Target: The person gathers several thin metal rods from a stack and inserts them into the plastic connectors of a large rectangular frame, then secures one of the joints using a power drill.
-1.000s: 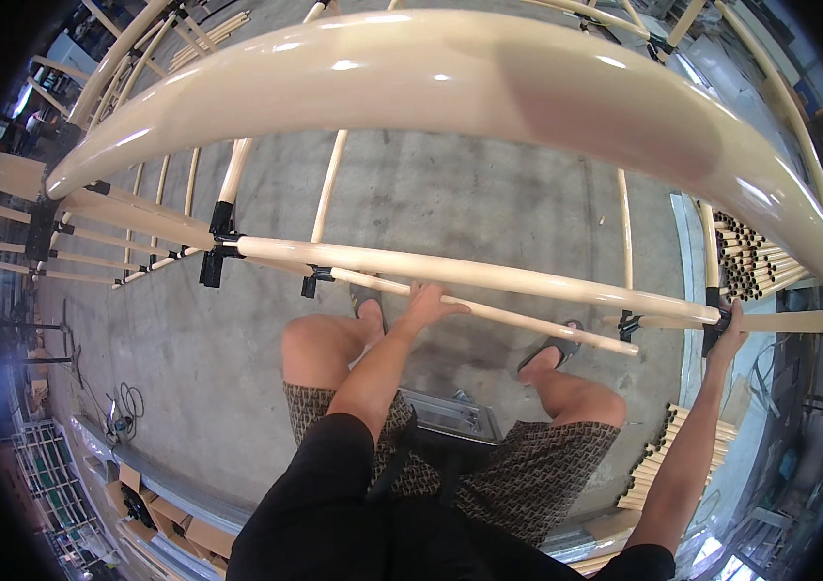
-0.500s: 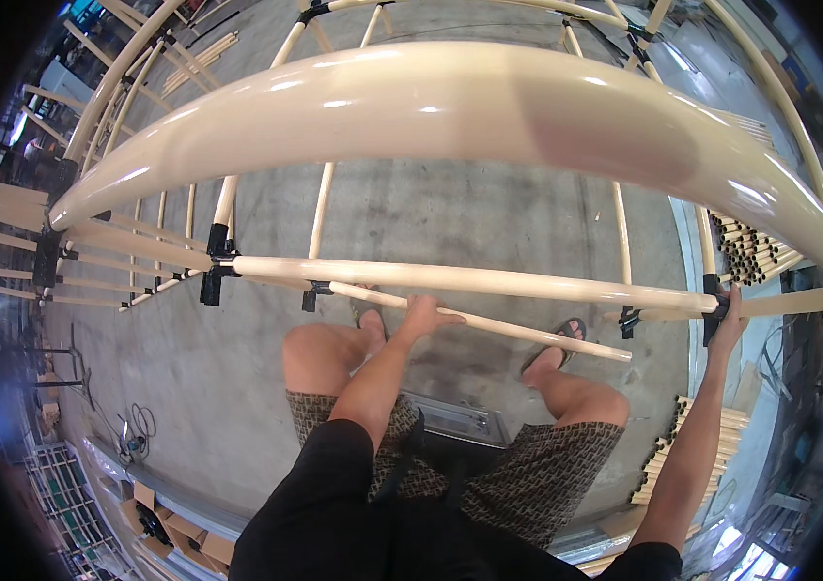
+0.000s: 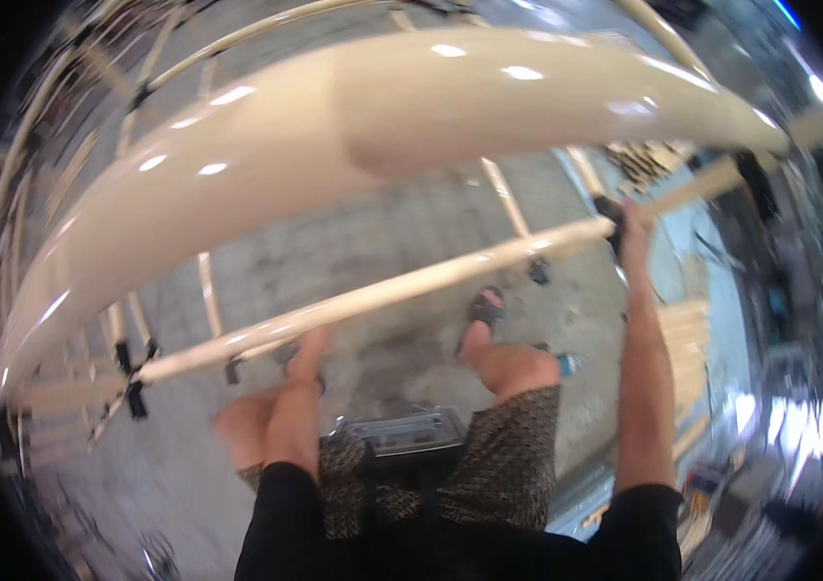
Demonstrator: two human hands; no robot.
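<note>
At left, beige rail (image 3: 372, 300) appears already joined to black connector (image 3: 134, 385). Thin lower pipe (image 3: 262, 354) is mostly hidden; whether seating is finished cannot be told. Left hand (image 3: 315, 340) is blurred at rail; grip cannot be told. Rightward, lower fitting (image 3: 538, 270) hangs below rail. At rail's apparently joined far end, right connector (image 3: 611, 215) is clasped by right hand (image 3: 635, 229).

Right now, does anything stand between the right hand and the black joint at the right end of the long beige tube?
Nothing visible does: the right hand is up against the black joint beside the end of the long beige tube. Blur hides the exact finger placement.
</note>
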